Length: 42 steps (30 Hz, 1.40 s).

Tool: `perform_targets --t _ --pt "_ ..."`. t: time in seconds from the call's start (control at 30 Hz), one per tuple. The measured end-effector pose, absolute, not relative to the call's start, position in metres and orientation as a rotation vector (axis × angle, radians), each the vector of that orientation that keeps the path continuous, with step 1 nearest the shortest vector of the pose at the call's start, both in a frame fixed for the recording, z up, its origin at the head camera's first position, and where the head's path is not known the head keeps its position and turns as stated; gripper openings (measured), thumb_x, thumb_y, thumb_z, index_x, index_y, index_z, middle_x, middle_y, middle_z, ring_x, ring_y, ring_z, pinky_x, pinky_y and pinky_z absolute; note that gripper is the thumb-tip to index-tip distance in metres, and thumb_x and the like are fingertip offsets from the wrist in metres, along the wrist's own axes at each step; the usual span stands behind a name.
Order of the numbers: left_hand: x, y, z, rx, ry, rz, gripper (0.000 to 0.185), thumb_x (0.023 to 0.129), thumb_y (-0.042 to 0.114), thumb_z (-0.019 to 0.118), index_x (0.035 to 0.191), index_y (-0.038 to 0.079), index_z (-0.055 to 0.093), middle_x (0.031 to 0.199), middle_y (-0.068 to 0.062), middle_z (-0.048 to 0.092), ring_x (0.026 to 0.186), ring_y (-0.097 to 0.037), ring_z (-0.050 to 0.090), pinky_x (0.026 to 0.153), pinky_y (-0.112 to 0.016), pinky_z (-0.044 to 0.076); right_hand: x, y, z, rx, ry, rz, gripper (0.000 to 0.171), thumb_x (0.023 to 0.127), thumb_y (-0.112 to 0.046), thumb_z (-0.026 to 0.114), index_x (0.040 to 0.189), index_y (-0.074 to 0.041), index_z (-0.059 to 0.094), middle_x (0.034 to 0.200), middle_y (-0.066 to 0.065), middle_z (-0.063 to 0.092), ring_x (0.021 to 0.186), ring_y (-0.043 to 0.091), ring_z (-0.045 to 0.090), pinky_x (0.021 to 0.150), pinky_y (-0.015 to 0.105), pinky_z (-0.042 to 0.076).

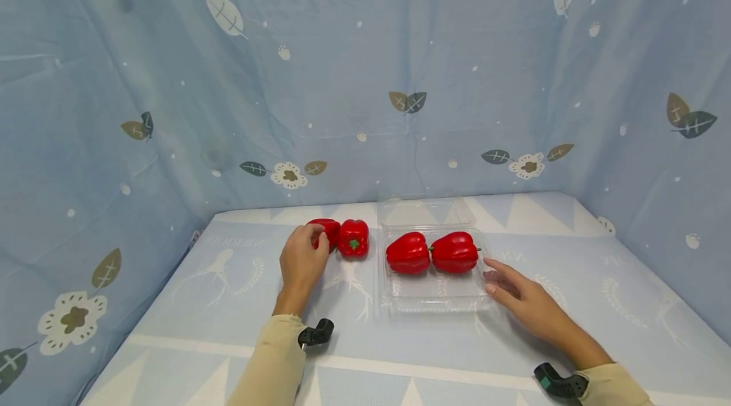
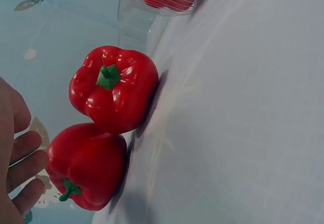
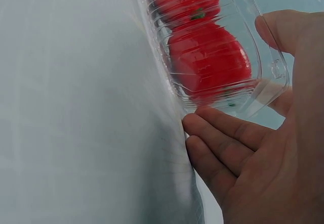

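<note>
Two red bell peppers stand on the table at the left, side by side. My left hand (image 1: 304, 258) reaches over the left bell pepper (image 2: 88, 166), its loosely bent fingers right at the pepper's side. The other bell pepper (image 1: 353, 239) faces forward with its green stem. To the right, a clear plastic clamshell box (image 1: 440, 288) lies with its lid folded back. Inside are a left bell pepper (image 1: 408, 253) and a right bell pepper (image 1: 455, 252), both on their sides. My right hand (image 1: 528, 301) rests at the box's right end, thumb at the rim, fairly straight fingers along the wall.
Behind the peppers, the box's raised clear lid (image 1: 425, 212) reaches toward the back edge. A patterned cloth covers the table (image 1: 228, 311). Blue curtains (image 1: 342, 76) with leaf prints hang behind and at both sides.
</note>
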State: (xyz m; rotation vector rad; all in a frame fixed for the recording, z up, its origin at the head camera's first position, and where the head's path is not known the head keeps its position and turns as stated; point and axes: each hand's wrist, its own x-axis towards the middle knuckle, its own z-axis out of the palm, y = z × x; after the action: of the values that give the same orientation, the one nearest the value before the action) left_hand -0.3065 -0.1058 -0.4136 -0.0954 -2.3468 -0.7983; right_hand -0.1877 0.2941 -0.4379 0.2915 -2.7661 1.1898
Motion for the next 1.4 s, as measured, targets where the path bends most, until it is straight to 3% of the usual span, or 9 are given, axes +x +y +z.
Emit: perform_targets --t 0.23,0.43,0.67,0.93,1.4 --pt "-0.309 -0.111 -0.418 -0.085 -2.255 -0.766 0.017 0.085 0.018 0.064 0.099 0.01 0.069 0.096 -0.007 0.062 0.094 -0.026 0.058 0.08 -0.044 0.052 -0.189 0.293 -0.438 0.285 -2.771 1.194 0.057 0.096 -0.039 0.055 0.146 -0.021 0.037 0.127 0.011 0.059 0.117 0.03 0.056 0.096 0.047 0.044" --pt "-0.312 -0.115 -0.418 -0.014 -2.247 -0.876 0.031 0.084 0.023 0.068 0.113 0.01 0.067 0.111 -0.012 0.054 0.107 -0.029 0.049 0.088 -0.046 0.047 -0.189 0.292 -0.436 0.283 -2.771 1.201 0.058 0.095 -0.039 0.055 0.147 -0.02 0.037 0.127 0.011 0.059 0.116 0.029 0.057 0.096 0.048 0.043" --pt "-0.319 -0.117 -0.418 0.114 -2.449 -1.134 0.059 0.086 0.038 0.066 0.138 0.017 0.049 0.138 -0.016 0.038 0.129 -0.033 0.033 0.101 -0.055 0.037 -0.187 0.294 -0.435 0.283 -2.766 1.177 0.057 0.095 -0.039 0.055 0.146 -0.019 0.037 0.126 0.011 0.06 0.117 0.03 0.057 0.096 0.048 0.044" --pt "-0.326 -0.121 -0.425 0.111 -2.582 -1.268 0.082 0.083 0.037 0.071 0.149 0.012 0.029 0.143 -0.022 0.033 0.131 -0.038 0.032 0.102 -0.056 0.036 -0.188 0.294 -0.437 0.283 -2.766 1.192 0.057 0.096 -0.038 0.055 0.146 -0.019 0.037 0.126 0.011 0.059 0.117 0.03 0.057 0.096 0.048 0.044" --pt "-0.327 -0.122 -0.435 0.148 -2.506 -1.334 0.065 0.083 0.023 0.071 0.139 0.01 0.041 0.13 -0.019 0.047 0.119 -0.034 0.045 0.1 -0.052 0.04 -0.187 0.294 -0.439 0.27 -2.765 1.196 0.057 0.095 -0.039 0.056 0.146 -0.022 0.037 0.126 0.01 0.06 0.117 0.029 0.056 0.096 0.047 0.044"
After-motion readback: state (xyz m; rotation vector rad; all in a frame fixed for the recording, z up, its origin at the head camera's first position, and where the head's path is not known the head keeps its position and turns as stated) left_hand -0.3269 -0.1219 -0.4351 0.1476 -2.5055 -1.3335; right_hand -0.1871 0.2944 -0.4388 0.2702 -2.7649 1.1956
